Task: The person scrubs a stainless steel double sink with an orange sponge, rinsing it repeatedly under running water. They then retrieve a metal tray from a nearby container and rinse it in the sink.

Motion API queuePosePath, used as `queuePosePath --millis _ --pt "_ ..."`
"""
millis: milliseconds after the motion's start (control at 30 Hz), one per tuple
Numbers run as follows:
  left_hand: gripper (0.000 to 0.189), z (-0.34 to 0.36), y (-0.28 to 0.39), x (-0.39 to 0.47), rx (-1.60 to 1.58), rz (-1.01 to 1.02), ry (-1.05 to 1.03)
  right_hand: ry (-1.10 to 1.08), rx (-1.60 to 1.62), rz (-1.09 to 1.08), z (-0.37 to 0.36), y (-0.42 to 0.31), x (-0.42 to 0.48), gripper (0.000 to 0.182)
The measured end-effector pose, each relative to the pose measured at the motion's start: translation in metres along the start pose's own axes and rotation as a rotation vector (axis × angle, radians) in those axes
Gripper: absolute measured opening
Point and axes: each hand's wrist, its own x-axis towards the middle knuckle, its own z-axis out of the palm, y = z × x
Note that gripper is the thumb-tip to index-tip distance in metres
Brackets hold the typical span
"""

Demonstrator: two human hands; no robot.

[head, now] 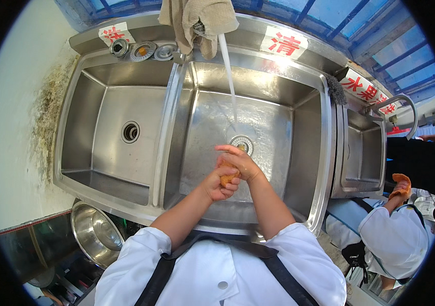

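Note:
My left hand (219,184) is closed around a crumpled orange cloth (228,179) above the right-hand basin. Against the top of the same cloth presses my right hand (242,162), some fingers curled around it and at least one stretched out to the left. Most of the cloth is hidden by the two hands. Beneath them is the stainless steel sink basin (210,130), its drain strainer (242,144) partly covered by my right hand. Beyond my hands, a stream of water (228,72) runs down into this basin from below a draped beige towel (198,23).
A second basin (125,111) adjoins on the left. Drain strainers (143,51) rest on the back ledge. At right are a dark scouring pad (335,90) and a small sink (363,149) with a curved faucet (410,107). A co-worker (393,233) holds an orange cloth. A metal bowl (97,233) is lower left.

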Motion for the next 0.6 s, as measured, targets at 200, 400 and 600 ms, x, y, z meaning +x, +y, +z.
queuePosePath --millis 200,400,600 --pt "0.015 -0.027 -0.001 0.014 0.594 0.086 0.472 0.287 -0.334 0.190 -0.001 0.029 0.027 0.023" --pt "0.034 -0.069 -0.004 0.043 1.613 0.539 0.983 0.348 -1.477 -0.247 -0.056 0.128 0.076 0.022" --pt "0.064 -0.016 0.022 0.003 1.723 0.166 0.899 0.522 -1.357 0.221 0.007 0.043 0.066 0.024"
